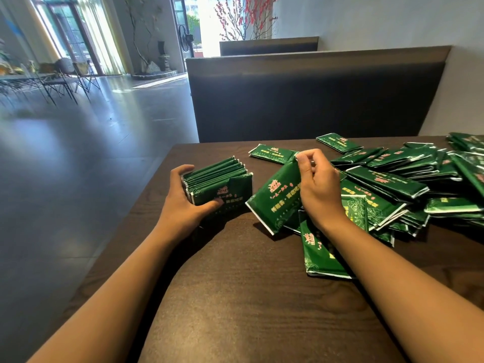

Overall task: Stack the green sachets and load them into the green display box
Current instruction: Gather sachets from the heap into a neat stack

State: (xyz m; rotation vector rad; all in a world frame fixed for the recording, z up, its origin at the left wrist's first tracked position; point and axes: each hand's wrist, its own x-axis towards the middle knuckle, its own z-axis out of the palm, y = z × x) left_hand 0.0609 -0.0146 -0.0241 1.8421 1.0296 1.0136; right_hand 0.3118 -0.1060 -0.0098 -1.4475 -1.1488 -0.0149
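Note:
A stack of several green sachets (220,179) stands on edge at the table's left side, and my left hand (183,203) grips it, thumb on the near face and fingers at the far end. My right hand (318,189) pinches the top edge of one green sachet (277,197), which tilts up off the table just right of the stack. A loose pile of green sachets (408,179) spreads over the right half of the table. No separate display box is visible.
The dark wooden table (248,297) has its left edge close to the stack, with grey floor beyond. A dark booth seat back (314,100) rises behind the table. Single sachets (272,153) lie at the far edge.

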